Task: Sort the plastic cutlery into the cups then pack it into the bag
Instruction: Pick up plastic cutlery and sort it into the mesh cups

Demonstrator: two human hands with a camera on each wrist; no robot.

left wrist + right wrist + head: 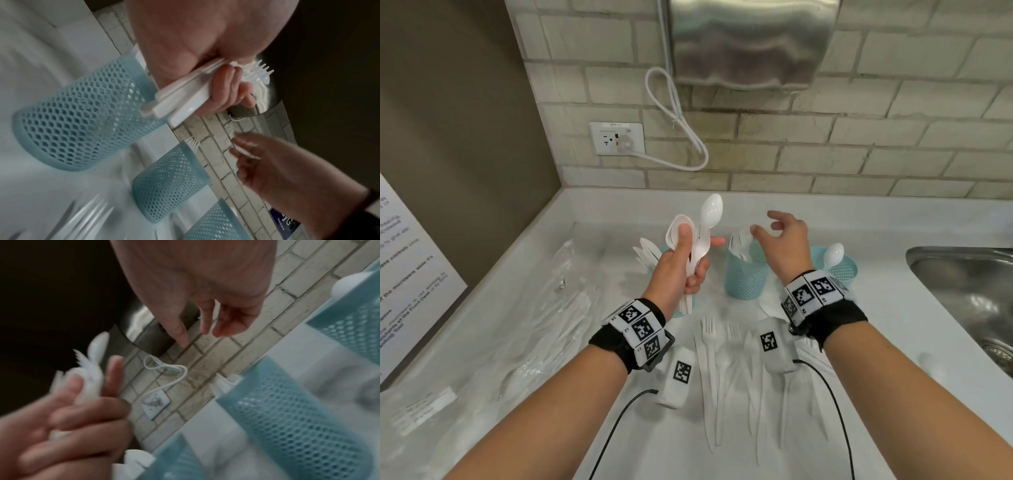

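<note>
My left hand point(686, 265) grips a bundle of white plastic cutlery point(702, 236) upright above the counter, spoon bowls on top; the left wrist view shows fork tines in the bundle point(185, 97) too. My right hand point(767, 226) hovers open over the middle teal mesh cup point(746, 277), which holds forks, its fingers point(205, 321) spread and holding nothing. The left cup point(678, 313), with knives point(647, 253), sits partly behind my left hand. The right cup point(840, 270) holds one spoon point(834, 255). Several loose forks and knives point(717, 363) lie on the counter near me.
A clear plastic bag point(517, 335) lies flat on the counter at the left. A steel sink point(962, 291) opens at the right. On the tiled back wall are a socket with a white cable point(619, 138) and a metal dryer point(750, 44).
</note>
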